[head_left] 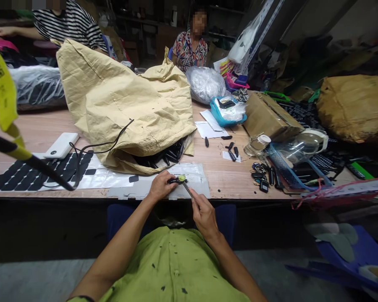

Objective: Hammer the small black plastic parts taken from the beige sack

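My left hand [160,186] is closed around a small black part [174,181] with a yellow-green tip [182,178], held at the front edge of the wooden table [227,176]. My right hand [203,214] pinches a thin metal tool [187,188] whose end touches that tip. Both hands hover over a clear plastic sheet [195,171]. Just behind them a big tan paper sack [126,100] lies open, with several black parts [164,157] spilling from its mouth.
A white power bank [61,145] with a black cable and sheets of black pads [22,176] lie to the left. A cardboard box [267,115], a blue tray [227,111], a glass jar [258,144] and loose black pieces [231,151] lie to the right. Two other people sit across the table.
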A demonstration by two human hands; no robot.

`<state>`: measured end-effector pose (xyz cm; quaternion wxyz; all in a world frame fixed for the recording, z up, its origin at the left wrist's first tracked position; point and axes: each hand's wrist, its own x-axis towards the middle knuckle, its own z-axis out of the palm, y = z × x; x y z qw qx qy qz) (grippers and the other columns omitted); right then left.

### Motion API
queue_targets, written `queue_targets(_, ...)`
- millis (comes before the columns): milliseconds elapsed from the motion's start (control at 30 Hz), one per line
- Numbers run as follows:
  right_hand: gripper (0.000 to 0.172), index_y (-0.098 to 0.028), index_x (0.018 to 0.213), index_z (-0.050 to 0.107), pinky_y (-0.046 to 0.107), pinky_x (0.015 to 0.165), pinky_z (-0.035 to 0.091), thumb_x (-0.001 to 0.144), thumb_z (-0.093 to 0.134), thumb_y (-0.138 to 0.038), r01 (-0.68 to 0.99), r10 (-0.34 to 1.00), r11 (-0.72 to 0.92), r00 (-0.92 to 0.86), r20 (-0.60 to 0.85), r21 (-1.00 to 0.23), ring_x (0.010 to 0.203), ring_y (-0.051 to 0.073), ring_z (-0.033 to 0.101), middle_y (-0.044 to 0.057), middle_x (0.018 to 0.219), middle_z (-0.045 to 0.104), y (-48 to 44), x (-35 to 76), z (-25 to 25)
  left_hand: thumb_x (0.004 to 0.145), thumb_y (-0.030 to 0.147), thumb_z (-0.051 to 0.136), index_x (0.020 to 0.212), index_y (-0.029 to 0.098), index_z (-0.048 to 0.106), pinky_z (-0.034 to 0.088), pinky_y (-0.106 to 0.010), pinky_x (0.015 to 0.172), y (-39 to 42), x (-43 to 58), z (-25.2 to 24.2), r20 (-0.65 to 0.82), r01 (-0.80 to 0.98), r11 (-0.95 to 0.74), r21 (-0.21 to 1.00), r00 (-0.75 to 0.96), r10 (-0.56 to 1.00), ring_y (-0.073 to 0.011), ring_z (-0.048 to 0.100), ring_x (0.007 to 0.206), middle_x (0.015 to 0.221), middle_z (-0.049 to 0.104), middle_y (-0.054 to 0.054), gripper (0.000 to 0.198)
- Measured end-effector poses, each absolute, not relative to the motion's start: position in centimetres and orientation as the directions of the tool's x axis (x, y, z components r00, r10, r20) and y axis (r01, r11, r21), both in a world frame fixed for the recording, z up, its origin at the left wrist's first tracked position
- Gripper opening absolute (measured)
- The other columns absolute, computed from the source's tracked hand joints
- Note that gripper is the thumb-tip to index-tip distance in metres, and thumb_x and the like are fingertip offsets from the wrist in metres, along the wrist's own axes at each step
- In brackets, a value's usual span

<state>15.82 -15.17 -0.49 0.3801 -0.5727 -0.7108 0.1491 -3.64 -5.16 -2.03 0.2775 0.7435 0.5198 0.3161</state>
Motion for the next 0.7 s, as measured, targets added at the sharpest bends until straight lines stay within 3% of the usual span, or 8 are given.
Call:
queue_targets(300, 0.043, -0.026, 0.133, 0.064, 0.018, 0.067, 0.049, 0.098, 0.041, -0.017, 0.772, 0.906, 0.353, -0.14, 0.4, -0.529, 0.07, 0.011, 0.061, 0.001, 0.079, 0.064, -15.1, 15.68, -0.24, 0.076, 0.018, 0.074, 0.086, 0.021, 0.077, 0.047, -0.026, 0.072, -5.09, -3.37, -1.68, 0.146, 0.582, -0.263, 0.769, 0.241, 0.96, -0.0157, 0.059, 0.077, 0.078, 0.062, 0.0, 0.011)
queue_targets(700, 0.044, -0.028, 0.132, 0.065, 0.019, 0.065, 0.047, 0.097, 0.04, -0.018, 0.789, 0.914, 0.296, -0.07, 0.401, -0.538, 0.07, 0.012, 0.061, 0.001, 0.081, 0.064, -15.28, 16.41, -0.77, 0.075, 0.02, 0.075, 0.09, 0.023, 0.078, 0.05, -0.027, 0.075, -4.89, -3.49, -1.98, 0.166, 0.587, -0.282, 0.759, 0.245, 0.955, -0.0162, 0.061, 0.076, 0.08, 0.064, 0.0, 0.015)
